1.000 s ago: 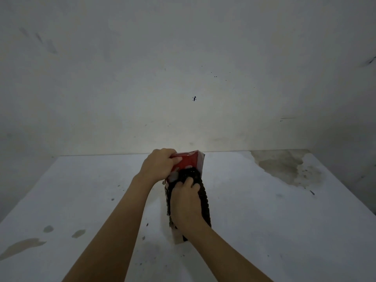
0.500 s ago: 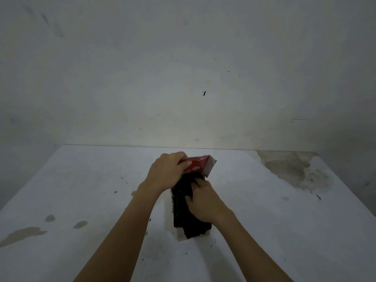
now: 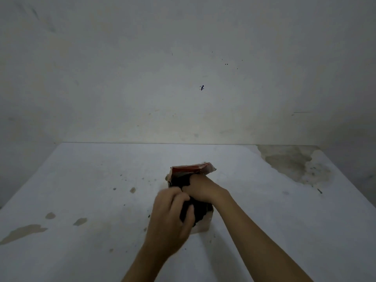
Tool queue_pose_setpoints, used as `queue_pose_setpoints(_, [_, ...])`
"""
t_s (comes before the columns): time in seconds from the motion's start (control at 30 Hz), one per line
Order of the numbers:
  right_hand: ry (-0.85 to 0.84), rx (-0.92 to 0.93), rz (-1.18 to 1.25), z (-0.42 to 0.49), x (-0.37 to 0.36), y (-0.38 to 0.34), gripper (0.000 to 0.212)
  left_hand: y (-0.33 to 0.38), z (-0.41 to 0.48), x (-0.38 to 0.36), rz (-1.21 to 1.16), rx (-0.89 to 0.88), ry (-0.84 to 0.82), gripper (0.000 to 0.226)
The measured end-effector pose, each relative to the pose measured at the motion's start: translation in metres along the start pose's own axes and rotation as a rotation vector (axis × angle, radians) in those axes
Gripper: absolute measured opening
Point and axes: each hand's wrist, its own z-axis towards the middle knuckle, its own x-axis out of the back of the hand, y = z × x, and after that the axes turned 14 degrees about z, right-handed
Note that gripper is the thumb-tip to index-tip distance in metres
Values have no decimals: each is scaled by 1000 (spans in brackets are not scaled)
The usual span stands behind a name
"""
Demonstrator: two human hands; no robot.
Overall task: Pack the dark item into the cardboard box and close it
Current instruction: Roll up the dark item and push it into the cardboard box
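Dark item (image 3: 196, 208) is seen bunched at the mouth of the cardboard box (image 3: 203, 225), partly inside it, near the middle of the white table (image 3: 91, 180). It is clamped by the curled fingers of the left hand (image 3: 173, 216) and pressed down by the right hand (image 3: 203, 188). Behind them, the red flap (image 3: 191, 169) is raised open. Brown stains (image 3: 293, 163) are spread over the table's far right corner, well apart.

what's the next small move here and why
Probably keep pushing the dark item deeper into the cardboard box. Much of it bulges out of the opening under the left hand and right hand, and the red flap stands open, so it likely cannot fold shut yet.
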Motion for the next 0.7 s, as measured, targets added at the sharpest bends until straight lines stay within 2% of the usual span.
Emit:
queue_pose_setpoints(0.07, [79, 99, 45, -14, 3, 4, 18, -7, -18, -9, 45, -62, -197, 35])
queue_pose_setpoints(0.13, [149, 221, 72, -34, 5, 8, 21, -13, -20, -14, 79, -71, -262, 40])
queue_pose_setpoints(0.2, [125, 307, 64, -53, 8, 14, 28, -17, -14, -15, 73, -87, -292, 36])
queue_pose_setpoints(0.3, [-2, 309, -98, -64, 10, 20, 32, -18, -7, -17, 66, -123, -367, 26])
queue_pose_setpoints(0.43, [12, 299, -71, -56, 18, 17, 22, -23, 10, -15, 11, -93, -475, 24])
queue_pose_setpoints(0.57, [26, 283, -88, -47, 19, 14, 3, -24, 30, -20, -41, -14, -561, 19])
queue_pose_setpoints(0.7, [83, 293, -288, -41, 9, 8, 37, -23, 35, -28, -45, -15, -614, 12])
